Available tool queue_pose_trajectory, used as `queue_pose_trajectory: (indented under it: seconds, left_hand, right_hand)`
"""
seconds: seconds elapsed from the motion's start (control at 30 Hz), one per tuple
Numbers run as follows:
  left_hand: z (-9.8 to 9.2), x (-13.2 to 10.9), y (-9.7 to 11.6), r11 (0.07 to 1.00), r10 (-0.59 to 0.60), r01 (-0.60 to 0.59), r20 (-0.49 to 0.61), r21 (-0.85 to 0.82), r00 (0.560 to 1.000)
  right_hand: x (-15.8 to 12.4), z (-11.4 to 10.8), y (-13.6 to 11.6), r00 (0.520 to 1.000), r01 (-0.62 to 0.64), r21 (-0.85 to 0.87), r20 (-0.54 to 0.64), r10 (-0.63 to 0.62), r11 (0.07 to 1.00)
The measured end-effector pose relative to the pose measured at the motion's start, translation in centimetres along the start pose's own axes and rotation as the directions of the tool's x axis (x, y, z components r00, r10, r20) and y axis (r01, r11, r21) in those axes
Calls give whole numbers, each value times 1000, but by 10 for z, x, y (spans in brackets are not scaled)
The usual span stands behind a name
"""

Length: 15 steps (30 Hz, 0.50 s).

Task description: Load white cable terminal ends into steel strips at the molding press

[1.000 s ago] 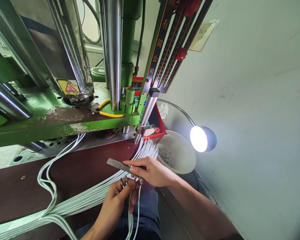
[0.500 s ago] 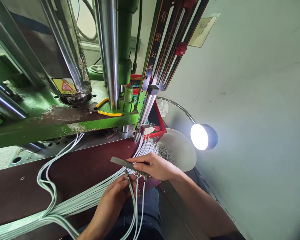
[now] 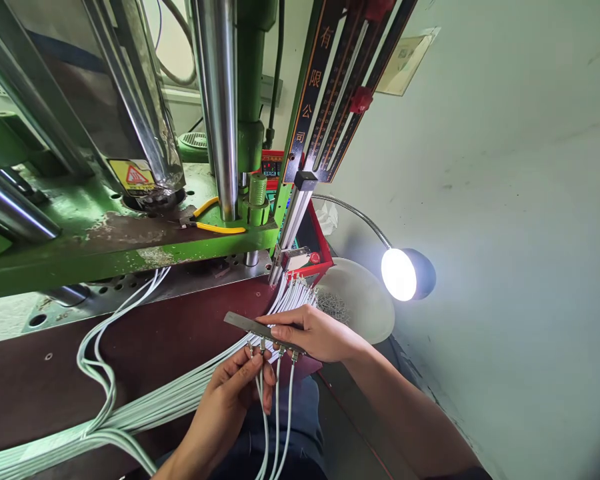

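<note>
Fingers of the left hand pinch a cable under the metal bar, whose long axis runs ten-to-four in the right hand's closed grip.

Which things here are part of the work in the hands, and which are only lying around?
In use: metal bar in right hand; cable ends at left hand; cable bundle.

Lying about: yellow-handled pliers on the press, white bowl, lamp.
</note>
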State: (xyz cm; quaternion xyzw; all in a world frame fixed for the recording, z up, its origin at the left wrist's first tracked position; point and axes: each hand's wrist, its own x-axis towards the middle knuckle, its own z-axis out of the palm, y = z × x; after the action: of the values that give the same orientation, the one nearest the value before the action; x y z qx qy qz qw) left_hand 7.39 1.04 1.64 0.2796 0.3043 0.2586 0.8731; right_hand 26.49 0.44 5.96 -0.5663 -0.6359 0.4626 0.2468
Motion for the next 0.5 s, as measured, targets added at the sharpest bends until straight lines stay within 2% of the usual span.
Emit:
queue_pose_trajectory:
  seconds: [0.13,0.3,0.5]
  left_hand:
    - [1,0,1,1000,7,-6,-26,6,1000]
    - [1,0,-3,984,99,-81,-110,160,989]
    - [0,2,-5,966,123,-73,-189,249,974]
  right_hand:
    - [0,1,-1,1000,-10,17,2,10,1000]
    - [0,3,-5,999,-32,16,-7,32,999]
    - [-1,5,-11,997,-82,-18,5,82,996]
